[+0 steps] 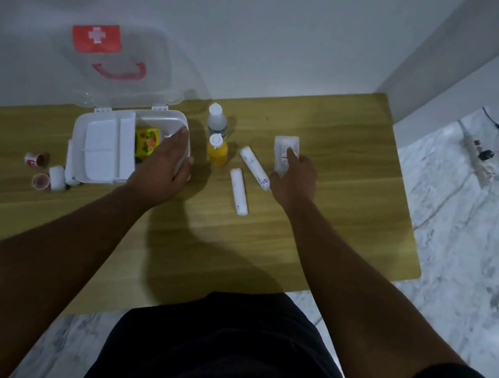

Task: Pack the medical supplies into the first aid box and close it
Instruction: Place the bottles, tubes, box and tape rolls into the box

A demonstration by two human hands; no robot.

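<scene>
At table right | right hand (293,176) fingers pressed on flat packet (284,153), grip unclear | first aid box (96,146) lies leftward, left hand (162,167) flat on its rim

Box (97,143) left; bottles (218,137), rolls (239,191), probably packet (284,152) right.

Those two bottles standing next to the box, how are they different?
The clear bottle stands farther back, nearer the wall, and looks pale and see-through; the orange bottle stands in front of it and is vivid orange-yellow. The clear one also looks a little taller. Both are upright on the wooden table, white-capped, outside the first aid box.
</scene>
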